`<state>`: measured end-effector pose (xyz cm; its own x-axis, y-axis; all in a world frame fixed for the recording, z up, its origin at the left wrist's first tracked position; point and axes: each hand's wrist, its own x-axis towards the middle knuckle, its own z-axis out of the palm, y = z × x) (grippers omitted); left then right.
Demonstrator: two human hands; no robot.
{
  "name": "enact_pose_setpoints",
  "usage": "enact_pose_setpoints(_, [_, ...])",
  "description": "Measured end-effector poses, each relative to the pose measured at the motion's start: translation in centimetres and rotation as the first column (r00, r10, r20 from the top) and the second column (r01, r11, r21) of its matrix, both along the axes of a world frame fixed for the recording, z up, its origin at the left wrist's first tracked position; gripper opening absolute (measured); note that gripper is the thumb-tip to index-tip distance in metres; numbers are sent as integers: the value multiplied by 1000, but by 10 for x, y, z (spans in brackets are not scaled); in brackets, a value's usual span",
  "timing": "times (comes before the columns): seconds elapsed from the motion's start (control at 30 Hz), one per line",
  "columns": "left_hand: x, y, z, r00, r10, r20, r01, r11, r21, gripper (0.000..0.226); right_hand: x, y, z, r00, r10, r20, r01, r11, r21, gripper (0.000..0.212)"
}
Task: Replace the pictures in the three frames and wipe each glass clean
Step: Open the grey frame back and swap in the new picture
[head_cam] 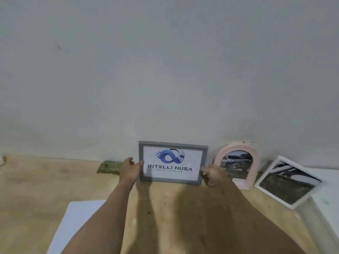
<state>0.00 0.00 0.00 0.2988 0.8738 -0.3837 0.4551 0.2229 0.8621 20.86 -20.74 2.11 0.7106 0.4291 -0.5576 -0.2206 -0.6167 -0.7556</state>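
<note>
Past the white sheet (pixel 77 222) at lower left, left hand (pixel 130 169) and right hand (pixel 212 174) clasp the grey frame (pixel 172 163) upright at centre, seemingly refilled; arched pink frame (pixel 236 163) and white frame (pixel 288 181), right, look pending.

The picture in the grey frame (pixel 173 163) reads "INTELLI NUSA", with what looks like "DATA SERVICE" beneath.

Grey frame (pixel 172 144) with blue logo, pink arched frame (pixel 256 162), white frame (pixel 271 191), green cloth (pixel 109 167), tan table (pixel 36 180)
</note>
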Motion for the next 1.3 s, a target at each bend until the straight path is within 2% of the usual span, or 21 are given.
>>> enact_pose_setpoints(0.07, [9,23,-13,1000,-7,-21,8,1000,21,65,12,19,-18,998,38,44,-33,993,-115,32])
enact_pose_setpoints(0.13, [15,41,-30,999,-23,-35,22,1000,-5,64,19,32,-34,1000,-1,1,2,988,-154,28])
enact_pose_setpoints(0.2, [23,53,-43,999,-24,-24,23,999,-30,58,25,40,-47,1000,-27,12,29,986,-165,34])
enact_pose_setpoints(0.3, [31,63,-58,997,-66,26,67,996,-66,36,29,49,-57,997,-65,50,71,988,-140,45])
enact_pose_setpoints(0.37, [32,66,-64,992,-121,26,123,991,-53,13,30,51,-64,992,-94,84,104,987,-120,40])
enact_pose_setpoints(0.4, [32,67,-66,991,-134,31,135,990,-47,9,29,51,-65,990,-98,105,109,989,-100,35])
enact_pose_setpoints(0.53, [19,81,-101,985,-172,15,173,984,-43,38,18,29,-65,976,-147,163,142,989,44,17])
enact_pose_setpoints(0.57, [16,79,-98,982,-188,-2,188,981,-54,39,15,20,-62,978,-145,148,132,987,91,15])
enact_pose_setpoints(0.67, [8,55,-67,980,-200,-10,197,972,-129,18,4,-10,-43,990,-117,82,101,979,179,17])
enact_pose_setpoints(0.73, [5,34,-52,975,-220,-41,211,963,-169,19,1,-30,-29,991,-123,53,110,974,196,17])
enact_pose_setpoints(0.87, [9,-30,-17,912,-339,-232,338,940,-45,31,2,-63,-1,975,-219,36,207,956,210,12])
enact_pose_setpoints(0.97, [33,-93,18,802,-469,-370,542,832,119,47,-3,-74,21,973,-202,111,179,966,185,15])
enact_pose_setpoints(1.03, [52,-137,41,704,-559,-439,680,708,189,48,-11,-77,35,969,-172,177,147,978,148,13])
enact_pose_setpoints(1.13, [76,-195,70,606,-577,-548,785,544,295,64,-21,-77,52,942,-70,329,67,998,19,19])
enact_pose_setpoints(1.23, [79,-241,95,575,-493,-653,813,437,385,45,-32,-80,66,924,-105,367,117,993,-9,23])
enact_pose_setpoints(1.3, [76,-256,100,581,-414,-701,807,402,432,33,-41,-82,75,929,-136,345,144,990,3,29])
